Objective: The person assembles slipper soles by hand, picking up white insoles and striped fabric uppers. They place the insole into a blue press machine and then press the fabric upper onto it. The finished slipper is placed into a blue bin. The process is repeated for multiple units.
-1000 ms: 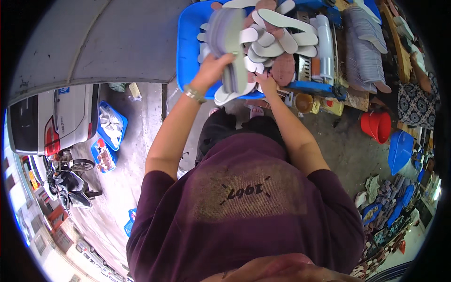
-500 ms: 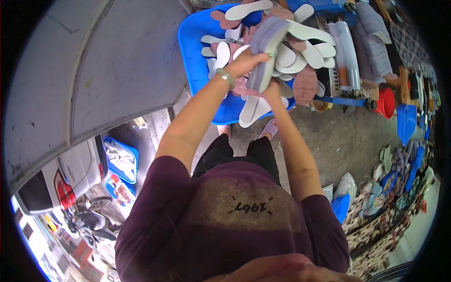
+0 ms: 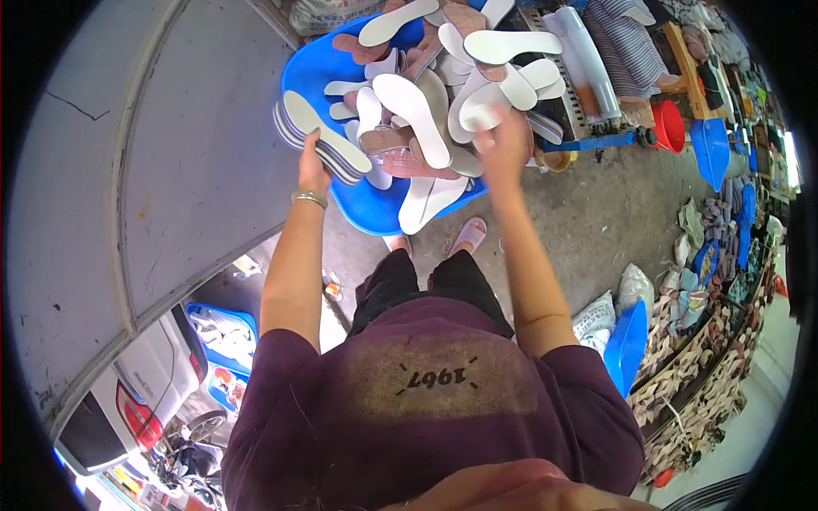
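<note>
My left hand (image 3: 313, 163) grips a neat stack of insoles (image 3: 317, 134), white on top with grey layered edges, over the left rim of a blue tub (image 3: 302, 72). My right hand (image 3: 509, 153) is smeared by motion over the right side of the heap, touching or just above a white insole (image 3: 467, 98); whether its fingers close on it is unclear. Loose white insoles (image 3: 413, 111) and pinkish-brown ones (image 3: 388, 139) fill the tub in a jumble, several lying across each other and past its right rim.
A grey metal panel (image 3: 196, 128) stands close on my left. Right of the tub are a rack with clear rolls (image 3: 588, 64), a red bucket (image 3: 669, 126) and a blue scoop-like container (image 3: 710, 152). Bags (image 3: 594, 317) and piled fabric pieces lie at the lower right.
My hands have moved apart. The stack, held between both hands over the heap, is now in my left hand alone at the tub's left. My right hand has stayed at the heap's right side.
</note>
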Action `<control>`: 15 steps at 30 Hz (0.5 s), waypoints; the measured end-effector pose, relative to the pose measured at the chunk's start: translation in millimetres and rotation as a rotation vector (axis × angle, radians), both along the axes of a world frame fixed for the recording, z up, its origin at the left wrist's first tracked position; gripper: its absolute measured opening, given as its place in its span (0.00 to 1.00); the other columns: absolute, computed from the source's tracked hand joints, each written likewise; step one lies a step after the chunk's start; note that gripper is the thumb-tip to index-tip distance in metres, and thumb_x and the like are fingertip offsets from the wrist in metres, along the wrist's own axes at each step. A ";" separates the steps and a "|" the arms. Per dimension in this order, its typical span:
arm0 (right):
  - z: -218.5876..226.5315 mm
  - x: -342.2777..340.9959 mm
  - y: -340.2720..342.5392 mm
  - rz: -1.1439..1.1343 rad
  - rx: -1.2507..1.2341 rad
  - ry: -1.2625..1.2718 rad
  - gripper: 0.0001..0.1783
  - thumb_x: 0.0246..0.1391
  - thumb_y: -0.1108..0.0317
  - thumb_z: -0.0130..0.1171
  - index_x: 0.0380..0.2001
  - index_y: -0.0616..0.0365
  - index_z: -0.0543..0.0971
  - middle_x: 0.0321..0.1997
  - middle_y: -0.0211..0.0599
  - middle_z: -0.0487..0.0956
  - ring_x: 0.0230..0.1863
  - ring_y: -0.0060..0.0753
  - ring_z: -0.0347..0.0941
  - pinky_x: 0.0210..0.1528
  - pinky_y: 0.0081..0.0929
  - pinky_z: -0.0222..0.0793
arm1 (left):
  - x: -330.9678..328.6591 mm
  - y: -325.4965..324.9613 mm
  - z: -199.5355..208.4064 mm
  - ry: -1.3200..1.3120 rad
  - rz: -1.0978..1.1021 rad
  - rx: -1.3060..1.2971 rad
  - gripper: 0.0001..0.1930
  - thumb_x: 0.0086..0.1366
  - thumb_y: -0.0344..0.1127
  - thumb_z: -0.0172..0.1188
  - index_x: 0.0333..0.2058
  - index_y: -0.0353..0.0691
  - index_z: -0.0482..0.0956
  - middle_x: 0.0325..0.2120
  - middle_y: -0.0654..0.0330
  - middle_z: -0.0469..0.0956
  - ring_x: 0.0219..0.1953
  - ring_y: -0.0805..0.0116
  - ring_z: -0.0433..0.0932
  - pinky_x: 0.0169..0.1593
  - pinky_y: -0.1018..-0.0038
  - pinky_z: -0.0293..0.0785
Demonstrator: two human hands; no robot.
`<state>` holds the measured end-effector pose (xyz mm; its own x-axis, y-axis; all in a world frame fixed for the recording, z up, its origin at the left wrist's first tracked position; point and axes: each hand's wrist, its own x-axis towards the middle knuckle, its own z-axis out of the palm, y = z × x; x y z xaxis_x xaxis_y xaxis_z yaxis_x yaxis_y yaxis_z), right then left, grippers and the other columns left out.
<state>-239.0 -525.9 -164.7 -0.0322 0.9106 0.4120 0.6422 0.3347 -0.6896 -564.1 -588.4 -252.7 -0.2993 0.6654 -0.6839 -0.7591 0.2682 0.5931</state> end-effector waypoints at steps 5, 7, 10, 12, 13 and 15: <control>5.4 70.5 78.7 -0.355 -0.413 -0.461 0.38 0.45 0.47 0.65 0.48 0.69 0.69 0.51 0.61 0.67 0.48 0.58 0.70 0.50 0.46 0.67 | 79.4 -4.8 13.8 -0.109 -0.130 0.075 0.23 0.59 0.46 0.58 0.49 0.37 0.71 0.40 0.56 0.77 0.43 0.63 0.77 0.49 0.68 0.74; 1.3 67.9 91.8 -0.403 -0.388 -0.381 0.41 0.44 0.44 0.65 0.49 0.69 0.68 0.52 0.62 0.66 0.47 0.59 0.71 0.49 0.46 0.68 | 101.9 4.7 14.7 -0.170 -0.119 0.145 0.22 0.59 0.44 0.59 0.48 0.38 0.72 0.43 0.58 0.76 0.44 0.63 0.76 0.51 0.68 0.72; -23.2 60.6 75.6 -0.478 -0.381 -0.373 0.44 0.43 0.41 0.64 0.51 0.69 0.66 0.51 0.61 0.67 0.46 0.61 0.72 0.49 0.46 0.68 | 113.8 24.7 9.7 -0.220 -0.016 0.240 0.21 0.59 0.42 0.60 0.48 0.39 0.72 0.43 0.60 0.76 0.45 0.64 0.75 0.49 0.69 0.72; -47.2 57.7 66.5 -0.509 -0.409 -0.398 0.45 0.42 0.40 0.64 0.51 0.69 0.66 0.49 0.61 0.70 0.48 0.61 0.72 0.52 0.46 0.66 | 115.3 40.4 13.1 -0.174 0.006 0.198 0.20 0.60 0.41 0.60 0.48 0.39 0.72 0.43 0.61 0.76 0.45 0.65 0.76 0.48 0.69 0.73; -54.3 55.7 62.5 -0.503 -0.454 -0.408 0.46 0.41 0.40 0.65 0.52 0.69 0.65 0.48 0.61 0.72 0.49 0.60 0.72 0.53 0.46 0.64 | 116.3 42.5 14.3 -0.153 0.015 0.169 0.20 0.60 0.41 0.59 0.49 0.40 0.72 0.43 0.61 0.76 0.44 0.65 0.76 0.47 0.68 0.74; -51.6 52.5 63.2 -0.557 -0.722 -0.319 0.44 0.39 0.39 0.65 0.47 0.69 0.69 0.47 0.61 0.76 0.51 0.58 0.72 0.54 0.47 0.64 | 114.8 45.3 20.0 0.005 -0.012 0.165 0.19 0.62 0.40 0.56 0.50 0.40 0.70 0.41 0.60 0.76 0.44 0.64 0.77 0.45 0.68 0.75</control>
